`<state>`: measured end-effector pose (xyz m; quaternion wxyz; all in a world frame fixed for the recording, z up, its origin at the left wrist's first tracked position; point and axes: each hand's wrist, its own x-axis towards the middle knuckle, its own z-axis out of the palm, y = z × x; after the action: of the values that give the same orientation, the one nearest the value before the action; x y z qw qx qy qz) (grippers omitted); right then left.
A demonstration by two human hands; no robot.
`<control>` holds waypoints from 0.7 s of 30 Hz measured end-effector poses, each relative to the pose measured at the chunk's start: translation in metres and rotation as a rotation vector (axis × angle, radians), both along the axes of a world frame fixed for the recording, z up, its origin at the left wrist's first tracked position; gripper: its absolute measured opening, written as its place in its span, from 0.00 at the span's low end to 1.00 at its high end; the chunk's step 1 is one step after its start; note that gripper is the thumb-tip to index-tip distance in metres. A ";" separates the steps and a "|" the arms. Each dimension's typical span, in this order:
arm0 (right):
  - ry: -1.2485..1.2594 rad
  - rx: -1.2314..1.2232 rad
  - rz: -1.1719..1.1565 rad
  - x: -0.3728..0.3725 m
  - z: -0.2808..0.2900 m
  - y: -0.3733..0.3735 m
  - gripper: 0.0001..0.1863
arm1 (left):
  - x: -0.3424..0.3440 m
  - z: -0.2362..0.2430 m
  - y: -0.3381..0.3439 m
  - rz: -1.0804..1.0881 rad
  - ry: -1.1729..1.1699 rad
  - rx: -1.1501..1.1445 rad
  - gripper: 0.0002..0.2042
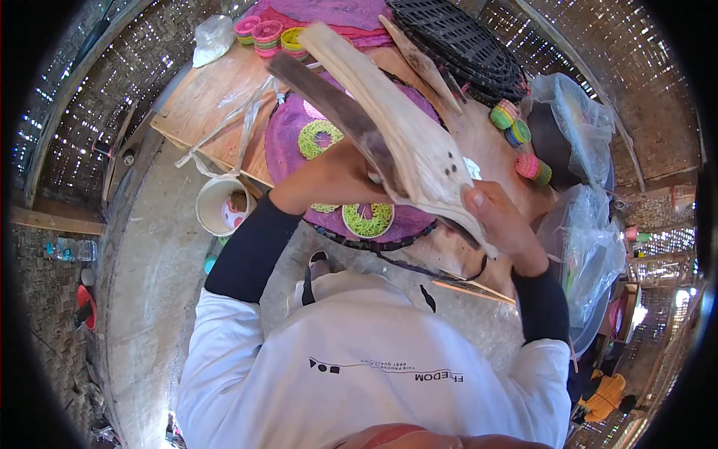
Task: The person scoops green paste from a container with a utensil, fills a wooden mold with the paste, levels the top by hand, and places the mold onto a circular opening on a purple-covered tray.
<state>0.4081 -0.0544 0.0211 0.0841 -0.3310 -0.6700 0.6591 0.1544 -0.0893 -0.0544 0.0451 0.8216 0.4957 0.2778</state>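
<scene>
Across my front I hold a large wooden hinged press [422, 142] with two long arms, one pale and one dark, spread apart at the far end. Several small dark holes show in its pale wide part. My left hand [348, 176] is closed around it near the middle; the press hides some of its fingers. My right hand [501, 221] grips the near right end, thumb on top. Below lies a round tray covered in purple cloth [288, 161]. On it sit round nests of thin green strands [368, 219], partly hidden by my left arm.
The tray rests on a plywood table [206, 101]. Stacked colourful cups [267, 37] and a white plastic bag [213, 39] stand far left, black woven trays [456, 45] far right. A white bucket [223, 206] hangs at the left edge. Plastic-covered containers [587, 247] line the right.
</scene>
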 end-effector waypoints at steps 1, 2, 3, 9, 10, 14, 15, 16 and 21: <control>0.156 -0.111 0.038 -0.004 -0.004 0.001 0.29 | 0.007 0.006 -0.002 -0.201 -0.687 -0.390 0.35; 0.163 -0.105 0.038 -0.011 -0.008 0.002 0.29 | 0.006 0.001 -0.002 -0.154 -0.599 -0.024 0.33; 0.364 -0.388 -0.156 -0.017 -0.015 0.002 0.28 | 0.005 0.005 -0.004 -0.163 -0.593 -0.024 0.33; 0.063 0.727 -0.042 -0.040 -0.111 -0.025 0.34 | -0.002 0.021 -0.023 0.296 -0.972 -0.164 0.27; -0.026 0.861 0.000 -0.047 -0.110 -0.031 0.40 | -0.004 0.019 -0.025 0.324 -1.045 -0.174 0.25; -0.177 0.977 0.055 -0.056 -0.116 -0.039 0.49 | -0.007 0.014 -0.025 0.314 -1.205 -0.185 0.24; -0.203 0.986 0.059 -0.056 -0.117 -0.039 0.49 | -0.007 0.013 -0.026 0.314 -1.209 -0.207 0.24; -0.201 0.985 0.061 -0.057 -0.118 -0.038 0.49 | -0.006 0.012 -0.027 0.314 -1.214 -0.230 0.23; -0.189 0.989 0.059 -0.060 -0.116 -0.031 0.49 | -0.003 0.014 -0.026 0.323 -1.203 -0.239 0.24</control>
<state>0.3482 -0.0856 -0.0953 0.1512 -0.2908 -0.9158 0.2321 0.1516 -0.1158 -0.0402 0.3646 0.4260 0.5292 0.6368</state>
